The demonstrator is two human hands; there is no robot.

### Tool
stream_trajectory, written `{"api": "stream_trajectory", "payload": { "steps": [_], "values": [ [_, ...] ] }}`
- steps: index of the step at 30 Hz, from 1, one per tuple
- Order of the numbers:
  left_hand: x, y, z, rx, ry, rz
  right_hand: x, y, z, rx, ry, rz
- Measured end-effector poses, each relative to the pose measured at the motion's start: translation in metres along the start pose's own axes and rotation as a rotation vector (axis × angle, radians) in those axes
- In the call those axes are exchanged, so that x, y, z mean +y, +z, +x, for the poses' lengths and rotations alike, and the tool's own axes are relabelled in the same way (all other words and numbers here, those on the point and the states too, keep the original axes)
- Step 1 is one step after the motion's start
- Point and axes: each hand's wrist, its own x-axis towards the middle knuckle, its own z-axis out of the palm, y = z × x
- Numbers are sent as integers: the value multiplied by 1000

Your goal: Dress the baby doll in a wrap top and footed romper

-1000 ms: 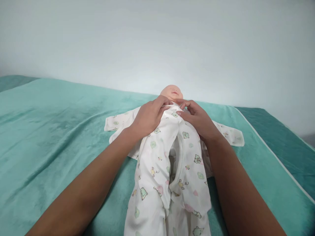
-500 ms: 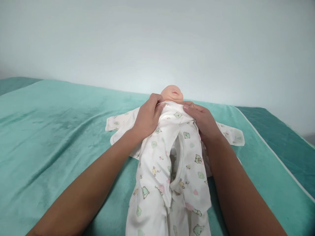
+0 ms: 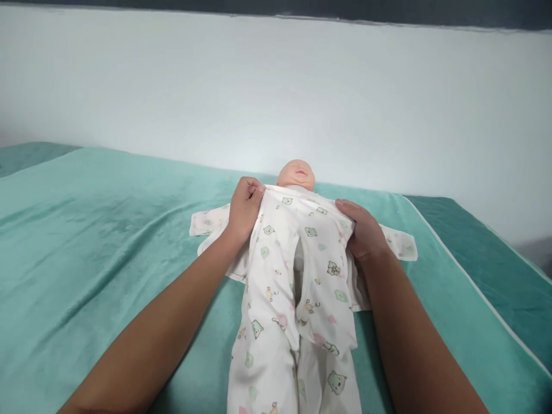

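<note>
A baby doll [image 3: 296, 174] lies on its back, head toward the wall. Over its body and legs lie white baby pants [image 3: 276, 276] with a bear print and an open crotch. My left hand [image 3: 246, 210] pinches the left corner of the waistband. At the other side, my right hand [image 3: 364, 229] grips the waistband's right edge, thumb on top and fingers hidden behind the cloth. The waistband is stretched wide between both hands, below the doll's chin. A matching baby shirt [image 3: 399, 242] shows beneath, its sleeves spread out to either side.
A light green plush blanket [image 3: 107, 247] with creases covers the surface. Along the right runs a darker green strip [image 3: 483, 247] behind a pale edging. A white wall [image 3: 276, 92] rises behind the doll, with a dark band [image 3: 276, 8] above it.
My hands have moved apart, pulling the waistband wider and a little away from the doll's neck. The camera has tilted up, bringing the dark band into view.
</note>
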Motion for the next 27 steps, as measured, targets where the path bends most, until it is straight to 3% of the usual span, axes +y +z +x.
{"api": "stream_trajectory", "payload": {
  "steps": [4,8,12,14,16,22,27],
  "values": [
    [0,-2,1,-97,3,110,6,7,-2,58,-31,112],
    [-3,-3,4,-227,53,255,14,18,-4,150,-118,-129],
    [-3,-4,10,-296,236,413,20,21,2,157,-227,-305],
    [-1,-5,12,-361,210,405,22,20,6,122,-239,-340],
    [-1,-6,15,-396,100,365,22,20,9,100,-246,-378],
    [-10,2,30,-189,-75,219,22,25,10,322,-337,-493],
    [-10,7,29,-256,-22,264,22,22,8,274,-193,-591]
  ]
}}
